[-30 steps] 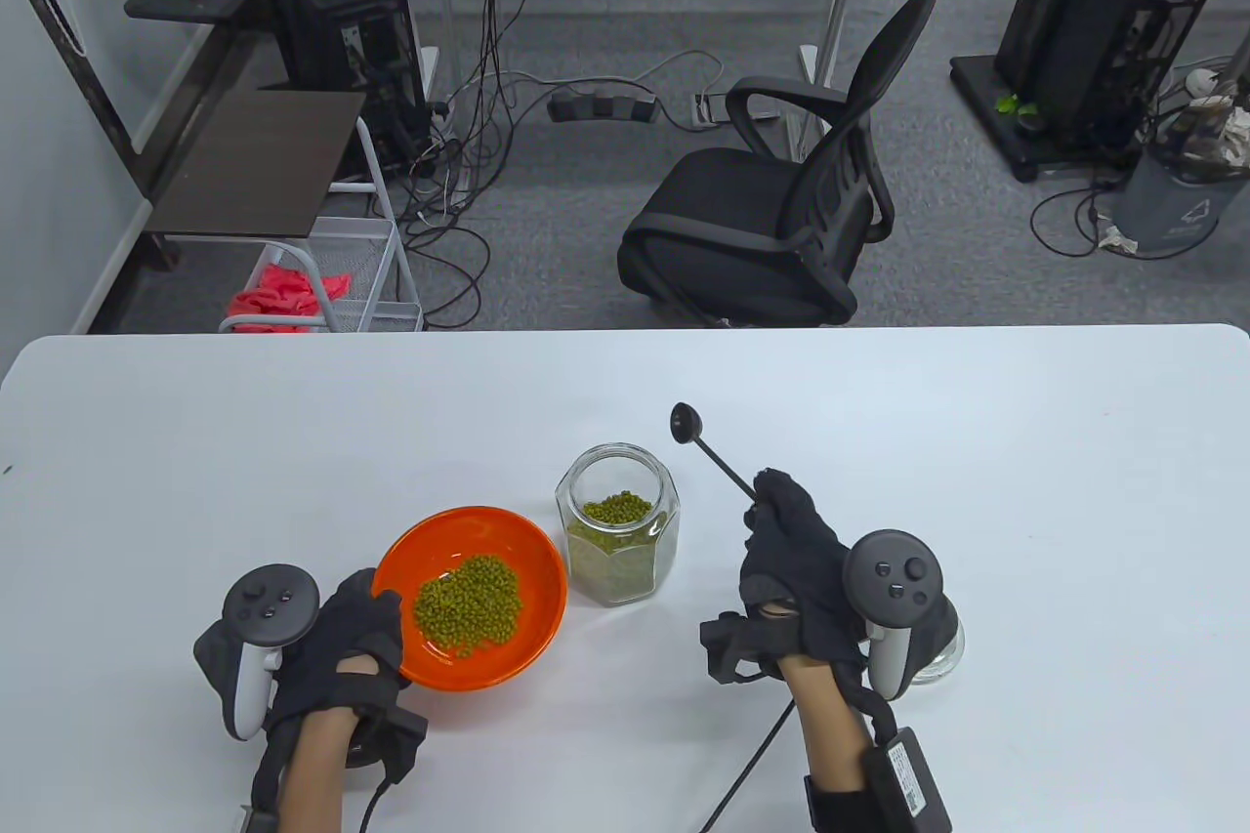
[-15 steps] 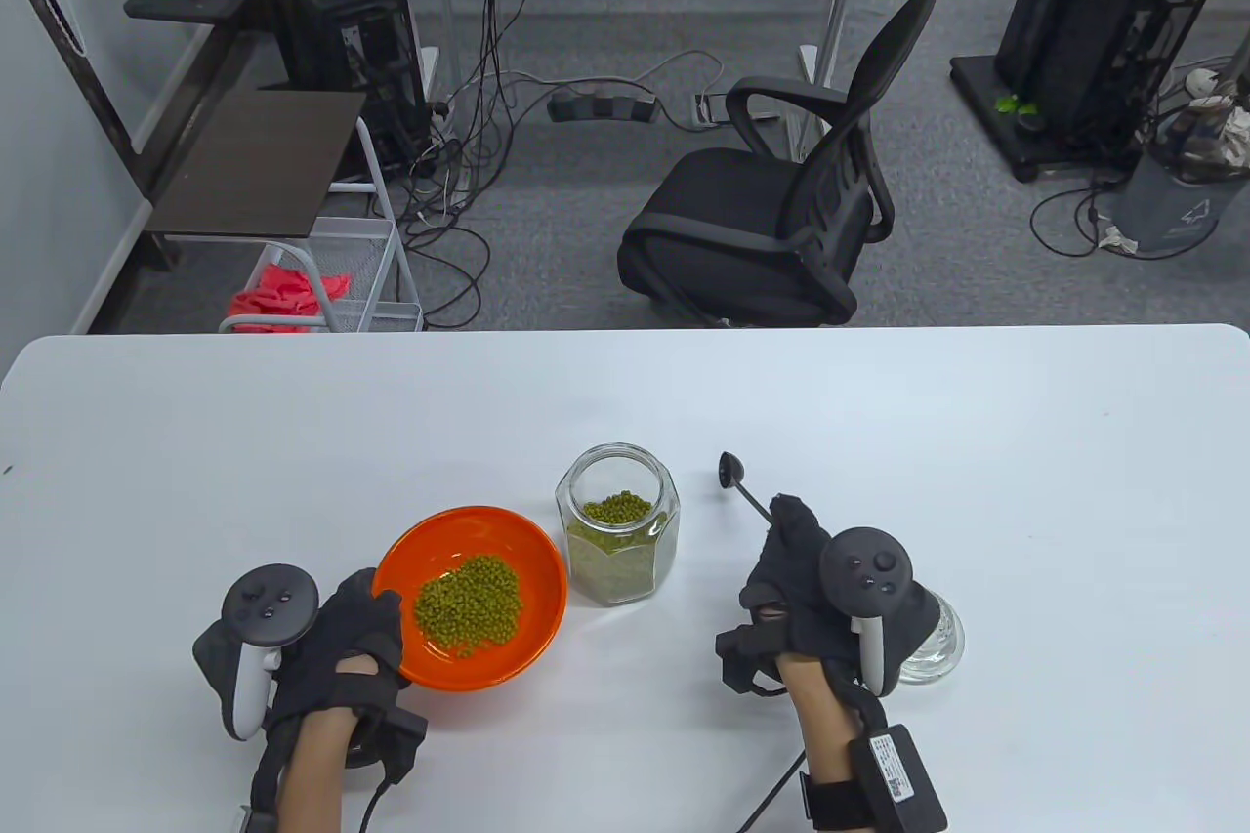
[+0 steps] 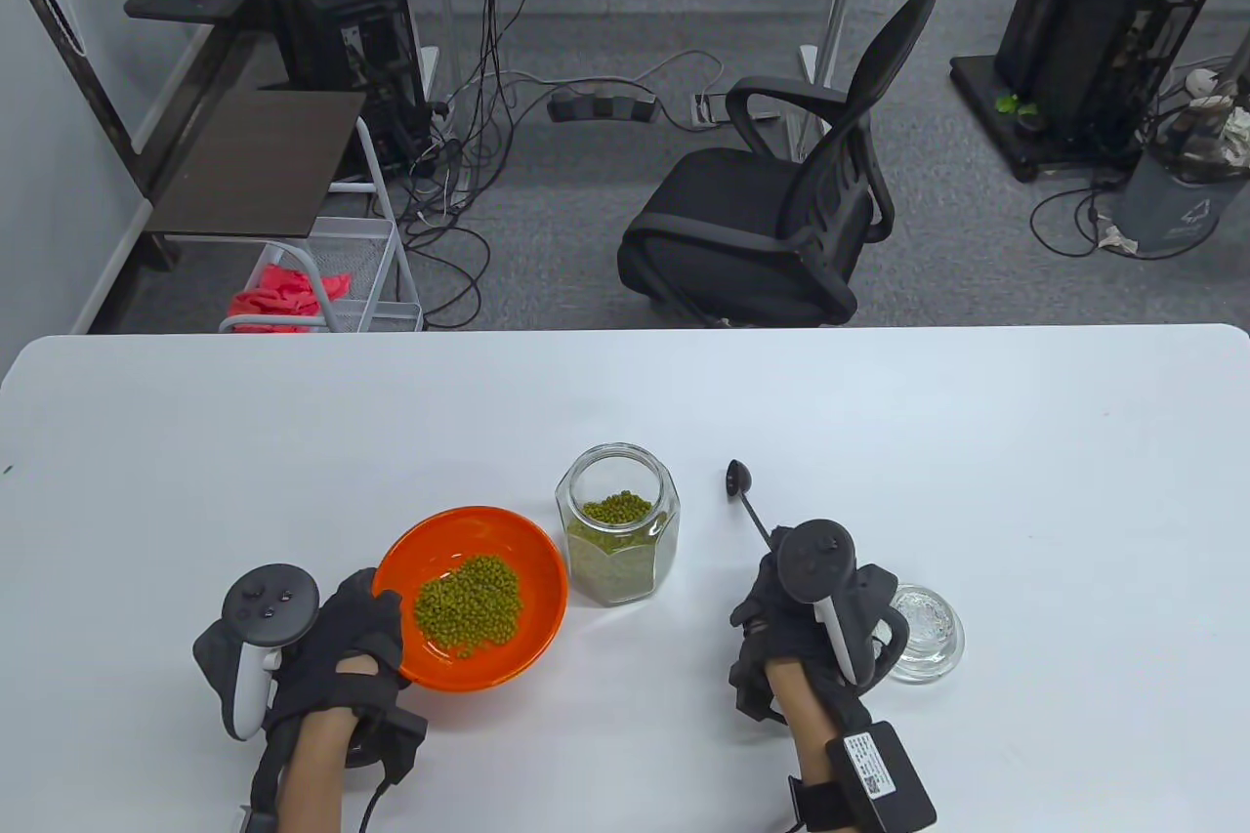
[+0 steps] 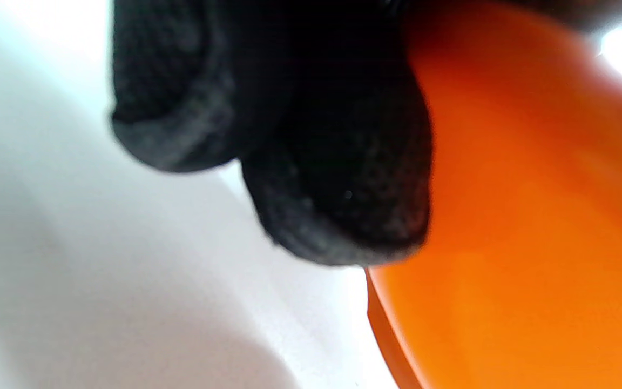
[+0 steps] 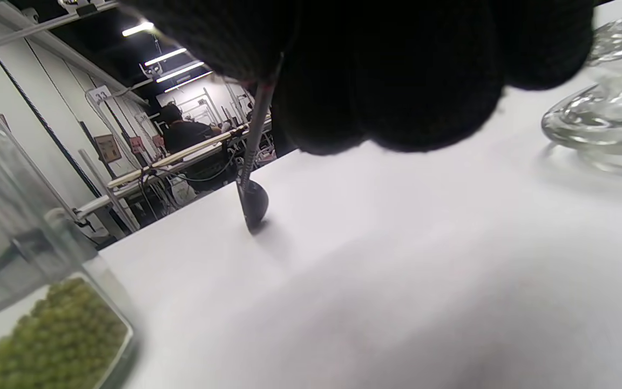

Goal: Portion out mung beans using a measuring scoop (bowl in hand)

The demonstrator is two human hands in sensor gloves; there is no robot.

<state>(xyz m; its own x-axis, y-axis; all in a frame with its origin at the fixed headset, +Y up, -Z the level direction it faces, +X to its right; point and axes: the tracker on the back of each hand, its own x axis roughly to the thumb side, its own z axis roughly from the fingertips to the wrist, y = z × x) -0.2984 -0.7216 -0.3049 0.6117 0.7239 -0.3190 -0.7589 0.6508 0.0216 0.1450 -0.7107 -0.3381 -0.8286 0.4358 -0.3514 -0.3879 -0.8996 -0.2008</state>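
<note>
Scoop head down on table, bowl already holds beans.
Right hand [image 3: 796, 623] pinches measuring scoop [image 3: 747, 501] by its thin handle, right of jar [image 3: 617, 522]. Left hand [image 3: 337, 643] grips orange bowl [image 3: 532, 569] rim, left of jar. Scoop looks light, stiff; hold mid-handle. Mung beans [image 3: 469, 603] roll easily.

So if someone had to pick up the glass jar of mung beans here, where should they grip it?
Probably around the flat-sided body of the glass jar, below the narrower neck, coming from its right side: the orange bowl sits close on its left, and the mouth is open, so keep it upright.
</note>
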